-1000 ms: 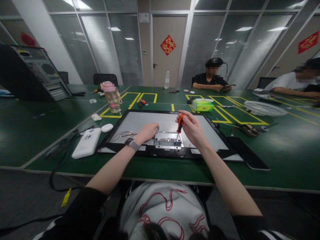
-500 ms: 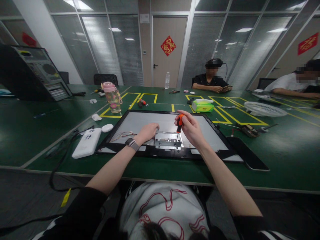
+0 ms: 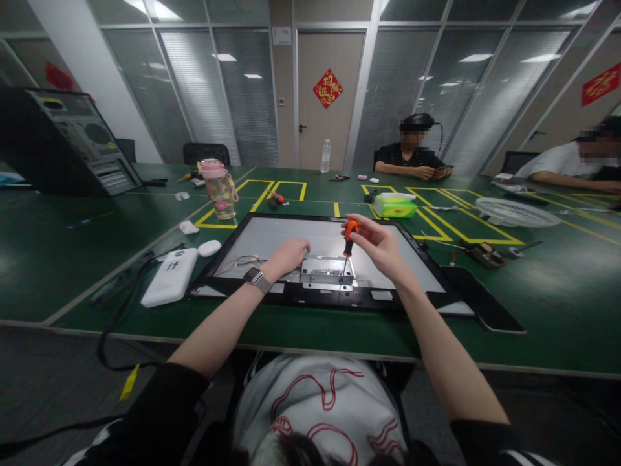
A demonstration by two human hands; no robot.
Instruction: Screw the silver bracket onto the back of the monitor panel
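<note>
A monitor panel (image 3: 272, 236) lies face down on the green table (image 3: 543, 285), with a small metal bracket (image 3: 326, 270) near its front edge. My right hand (image 3: 381, 247) is closed round an orange-handled screwdriver (image 3: 349, 234), held upright with its tip on the bracket's right side. My left hand (image 3: 286, 255), with a watch on the wrist, rests curled on the panel just left of the bracket, fingertips pressed down and touching its left edge.
A white power bank (image 3: 169, 277) and white mouse (image 3: 209, 248) lie left of the panel, a pink bottle (image 3: 218, 188) behind. A black phone (image 3: 480, 304) lies to the right, a green tissue pack (image 3: 394, 205) and a fan (image 3: 517, 211) beyond. Two people sit at the far side. A computer case (image 3: 72, 142) stands far left.
My right hand has turned slightly on the screwdriver handle, fingers shifting at its top. The left hand and the panel have stayed put.
</note>
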